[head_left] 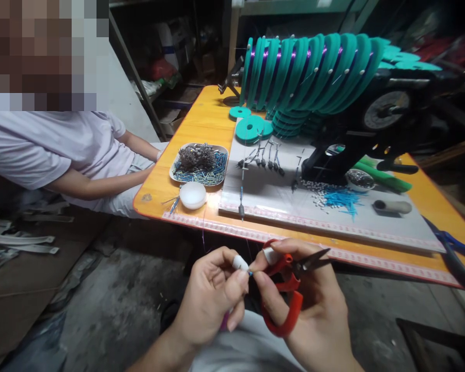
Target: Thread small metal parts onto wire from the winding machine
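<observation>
My left hand (207, 297) is closed in a pinch on a tiny blue piece (250, 273), too small to name. My right hand (321, 305) pinches at the same spot with thumb and forefinger, and red-handled scissors (295, 310) hang on its fingers, blades pointing right. White tape wraps a finger of each hand. Something purple (225, 320) shows under my left palm. A thin line runs near my fingertips. Just beyond, a blue coil (241, 194) with a dark weight (241, 211) hangs on a line over the board's edge.
On the yellow table (201, 111) stand a tray of small blue and dark parts (173, 174), a white bowl (192, 195) and a black machine (344, 124) bearing green discs (313, 72). Blue strips (343, 200) lie on the board (271, 194). Another person (81, 150) sits at left.
</observation>
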Demonstrator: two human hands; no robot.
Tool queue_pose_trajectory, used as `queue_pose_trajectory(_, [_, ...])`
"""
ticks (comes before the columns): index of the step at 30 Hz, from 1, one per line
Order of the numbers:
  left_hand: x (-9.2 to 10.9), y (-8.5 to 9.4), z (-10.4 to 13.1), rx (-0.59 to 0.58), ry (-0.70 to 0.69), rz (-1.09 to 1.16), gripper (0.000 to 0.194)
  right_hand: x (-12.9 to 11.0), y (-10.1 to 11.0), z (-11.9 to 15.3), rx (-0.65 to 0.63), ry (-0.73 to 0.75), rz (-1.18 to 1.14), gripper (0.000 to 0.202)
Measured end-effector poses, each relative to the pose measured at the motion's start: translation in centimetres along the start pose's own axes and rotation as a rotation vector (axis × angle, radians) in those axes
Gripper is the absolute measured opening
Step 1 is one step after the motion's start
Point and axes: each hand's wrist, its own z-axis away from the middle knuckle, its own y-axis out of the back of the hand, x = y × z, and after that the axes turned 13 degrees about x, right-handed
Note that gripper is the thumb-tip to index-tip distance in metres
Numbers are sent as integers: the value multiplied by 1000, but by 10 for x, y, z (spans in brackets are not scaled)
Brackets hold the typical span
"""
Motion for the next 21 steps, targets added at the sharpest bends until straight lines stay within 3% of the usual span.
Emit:
queue_pose_trajectory(9, [0,-5,1,14,12,74,23,6,-5,3,75,81,3,45])
queue_pose_trajectory(15, [2,-10,0,84,-7,127,21,15,19,12,176,195,67,47])
queue_pose_trajectory(19, [2,-13,0,136,-45,124,18,19,35,17,-99,258,291,36])
queue_pose_trajectory(21, [-1,-12,1,136,-87,94,15,19,35,17,-176,342,380,38])
